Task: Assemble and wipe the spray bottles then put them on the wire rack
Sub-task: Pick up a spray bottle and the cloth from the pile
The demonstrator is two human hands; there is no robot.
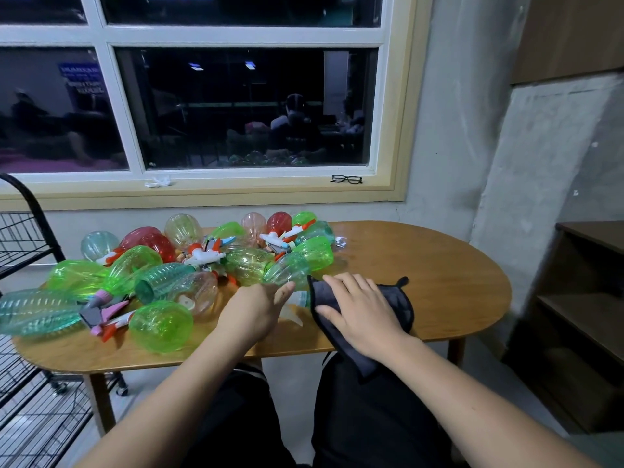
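- Head view: pile of spray bottles (175, 265) across the left and middle of the desk (422, 265); translucent ribbed plastic, mostly bright green, some teal, red, pale pink and yellowish.
- Trigger heads (206, 256) mixed into the pile: white bodies with orange, pink and grey parts. Some look fitted on bottles, some loose; can't sort all of them.
- My left hand (253, 309) is on a teal-green bottle (287, 271) at the near edge of the pile, thumb against its side, fingers curled under; grip looks partial, can't tell if it's fully closed.
- That bottle lies on its side, long axis running diagonally from near-left to far-right. A white trigger part (292, 315) shows just below my hand.
- My right hand (361, 309) is flat, fingers spread, palm pressing on a dark grey cloth (398, 298). Cloth lies on the desk and hangs over the near edge onto my lap.
- Other bottles all lie on their sides, pointing every which way; no common axis.
- Desk is an oval wooden top, right half bare.
- Black wire rack (23, 238) stands left of the desk.
- Window (216, 106) behind, dark outside, with glasses (346, 179) on the sill. Brown shelf unit (587, 298) at right.
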